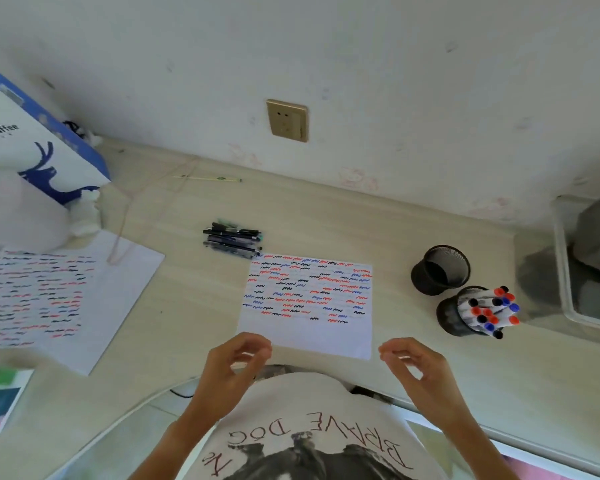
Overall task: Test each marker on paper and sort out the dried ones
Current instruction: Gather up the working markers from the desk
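Two mesh pen cups (440, 270), two scribbled sheets (309, 306), one pen pile (232, 240), two hands (236, 362).

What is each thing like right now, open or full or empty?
Left hand: fingers loosely curled, holding nothing.
Right hand: fingers loosely curled, holding nothing.
Test paper: flat, upper part covered in squiggles, bottom strip blank.
Near mesh cup: full of capped markers.
Far mesh cup: looks empty.
Pen pile: lying flat beyond the paper.
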